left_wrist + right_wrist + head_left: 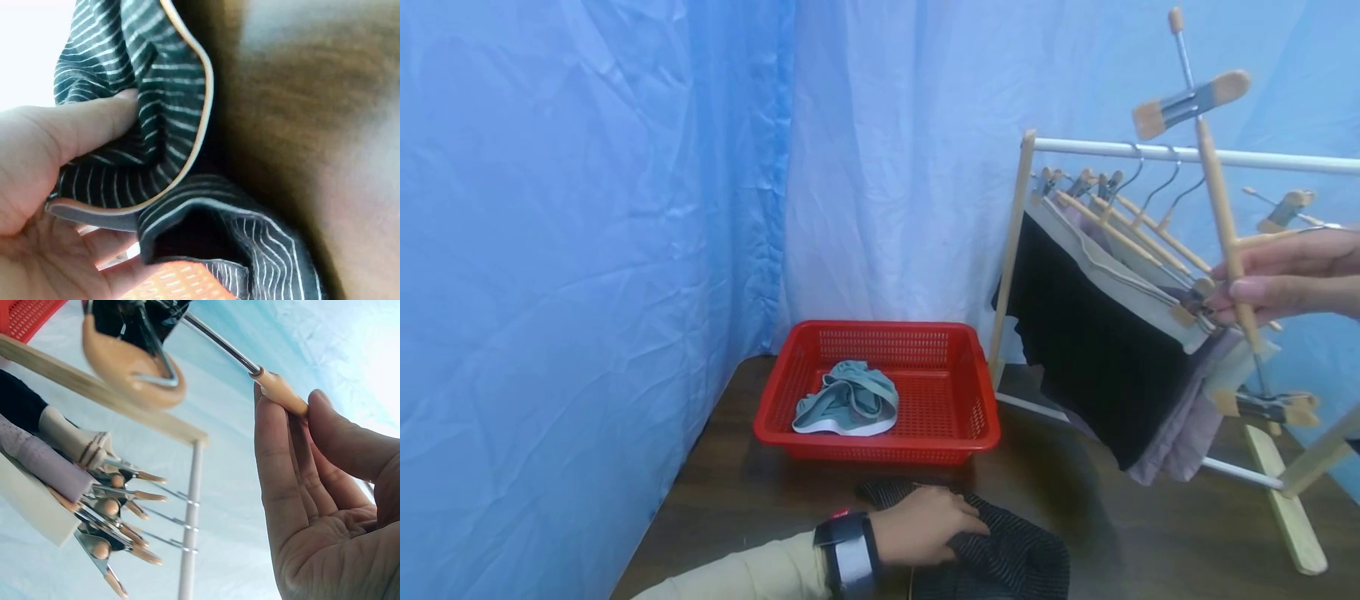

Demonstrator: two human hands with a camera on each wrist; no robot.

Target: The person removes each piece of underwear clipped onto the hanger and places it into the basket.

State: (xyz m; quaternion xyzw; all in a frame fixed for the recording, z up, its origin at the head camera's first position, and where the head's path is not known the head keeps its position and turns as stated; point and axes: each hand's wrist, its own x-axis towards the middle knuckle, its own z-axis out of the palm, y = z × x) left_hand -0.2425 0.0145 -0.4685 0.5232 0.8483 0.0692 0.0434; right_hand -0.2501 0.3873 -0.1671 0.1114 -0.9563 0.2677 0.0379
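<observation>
My left hand (931, 527) grips a black garment with thin white stripes (1011, 554), which lies bunched on the table. In the left wrist view the thumb lies on the cloth of the striped garment (169, 119), beside its pale-edged border. A second, tube-like opening hangs below. My right hand (1292, 279) holds up a wooden clip hanger (1219, 187), pinching its bar between thumb and fingers. Nothing hangs from its two clips. The right wrist view shows the thumb and fingertips of the right hand (325, 481) on the wooden bar (281, 392).
A red basket (880, 454) on the table (730, 483) contains a crumpled grey-green garment (850, 400). To the right stands a rack with a white rail (1090, 148), where clip hangers carry black shorts (1090, 333) and paler clothes. Blue curtains (587, 208) surround the table.
</observation>
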